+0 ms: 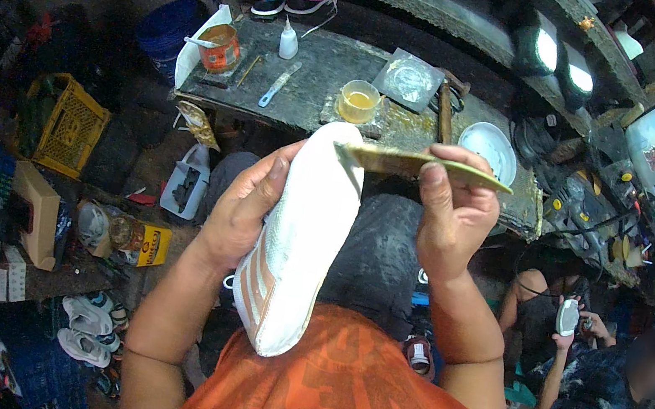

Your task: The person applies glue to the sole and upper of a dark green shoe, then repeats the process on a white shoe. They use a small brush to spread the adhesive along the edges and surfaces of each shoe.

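Note:
A white shoe [300, 243] with pinkish-tan stripes stands tilted, sole edge to the right, in front of my orange shirt. My left hand [241, 213] is closed round its left side, thumb on the upper. Between the thumb and fingers of my right hand [455, 211] is a flat brush [401, 163] with a yellow-green handle. Its tip touches the shoe near the upper end, and a shadow falls on the white surface below. Just beyond the shoe, a clear cup [358, 101] of amber liquid sits on the bench.
On the dark workbench [315, 59] are an orange tub [219, 49], a white squeeze bottle [288, 40], a knife [279, 85], a hammer [446, 112] and a white bowl [488, 148]. A yellow crate [72, 128] lies left. Another person [600, 364] holds a shoe at right.

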A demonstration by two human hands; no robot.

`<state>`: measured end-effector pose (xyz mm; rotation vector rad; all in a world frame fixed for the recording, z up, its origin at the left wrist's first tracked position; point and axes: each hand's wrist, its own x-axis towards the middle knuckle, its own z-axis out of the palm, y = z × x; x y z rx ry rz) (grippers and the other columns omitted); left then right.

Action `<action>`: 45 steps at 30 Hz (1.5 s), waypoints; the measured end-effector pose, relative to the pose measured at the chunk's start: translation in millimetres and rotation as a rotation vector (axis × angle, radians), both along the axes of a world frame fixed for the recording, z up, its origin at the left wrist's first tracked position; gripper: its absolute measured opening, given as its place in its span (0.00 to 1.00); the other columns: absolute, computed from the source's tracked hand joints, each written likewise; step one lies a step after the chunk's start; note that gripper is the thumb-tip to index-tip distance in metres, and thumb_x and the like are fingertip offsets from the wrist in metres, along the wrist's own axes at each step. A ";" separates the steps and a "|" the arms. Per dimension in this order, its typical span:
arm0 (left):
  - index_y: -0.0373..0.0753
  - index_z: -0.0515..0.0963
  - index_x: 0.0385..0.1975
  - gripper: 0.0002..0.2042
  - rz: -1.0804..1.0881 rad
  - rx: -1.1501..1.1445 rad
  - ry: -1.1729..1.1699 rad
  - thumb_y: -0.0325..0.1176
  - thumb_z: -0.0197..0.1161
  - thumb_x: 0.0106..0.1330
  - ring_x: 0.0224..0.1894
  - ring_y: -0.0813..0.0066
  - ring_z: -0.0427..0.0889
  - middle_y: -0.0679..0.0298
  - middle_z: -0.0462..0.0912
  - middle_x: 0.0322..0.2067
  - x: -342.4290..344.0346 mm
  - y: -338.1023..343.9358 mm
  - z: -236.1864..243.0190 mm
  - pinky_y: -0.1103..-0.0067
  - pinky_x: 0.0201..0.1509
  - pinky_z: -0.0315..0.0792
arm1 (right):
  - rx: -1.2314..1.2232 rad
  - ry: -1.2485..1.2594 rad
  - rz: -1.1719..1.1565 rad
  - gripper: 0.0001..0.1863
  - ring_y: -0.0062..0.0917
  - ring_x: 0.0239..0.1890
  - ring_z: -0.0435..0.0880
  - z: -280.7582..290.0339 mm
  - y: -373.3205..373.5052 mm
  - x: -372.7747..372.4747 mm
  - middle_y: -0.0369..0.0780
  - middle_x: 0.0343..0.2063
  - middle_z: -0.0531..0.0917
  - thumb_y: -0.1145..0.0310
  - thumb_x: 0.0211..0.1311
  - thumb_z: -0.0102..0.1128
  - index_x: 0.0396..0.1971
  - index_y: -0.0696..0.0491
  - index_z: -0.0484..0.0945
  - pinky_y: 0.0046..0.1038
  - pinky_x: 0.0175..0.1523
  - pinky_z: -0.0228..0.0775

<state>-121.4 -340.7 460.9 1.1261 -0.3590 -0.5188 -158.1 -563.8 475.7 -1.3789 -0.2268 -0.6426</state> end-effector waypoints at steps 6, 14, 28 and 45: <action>0.30 0.64 0.68 0.34 -0.029 -0.056 0.221 0.58 0.39 0.79 0.55 0.67 0.82 0.52 0.77 0.59 18.8 11.2 -24.0 0.68 0.58 0.79 | 0.369 0.083 0.225 0.14 0.23 0.44 0.82 7.2 -19.2 8.9 0.41 0.44 0.83 0.69 0.70 0.63 0.50 0.60 0.77 0.25 0.53 0.72; 0.38 0.58 0.72 0.42 -0.098 -0.452 0.477 0.70 0.33 0.73 0.46 0.45 0.84 0.42 0.76 0.56 -16.5 66.0 -92.8 0.60 0.44 0.84 | -0.303 0.205 -0.198 0.13 0.18 0.42 0.81 -17.0 -72.2 65.3 0.36 0.38 0.85 0.66 0.71 0.62 0.47 0.59 0.81 0.22 0.50 0.73; 0.38 0.54 0.74 0.36 0.453 -0.034 0.079 0.54 0.51 0.73 0.62 0.63 0.76 0.55 0.71 0.65 -21.9 100.2 -68.7 0.70 0.64 0.74 | -0.668 0.373 -0.237 0.13 0.21 0.36 0.86 -71.1 -65.7 174.3 0.40 0.34 0.89 0.65 0.66 0.66 0.43 0.58 0.85 0.26 0.43 0.76; 0.36 0.44 0.77 0.44 0.289 0.058 -0.109 0.41 0.64 0.68 0.72 0.65 0.59 0.54 0.56 0.72 -25.1 52.3 -50.2 0.69 0.75 0.52 | 0.233 0.504 0.253 0.12 0.23 0.31 0.83 -54.0 -58.0 99.8 0.41 0.32 0.84 0.68 0.69 0.62 0.47 0.59 0.76 0.25 0.37 0.76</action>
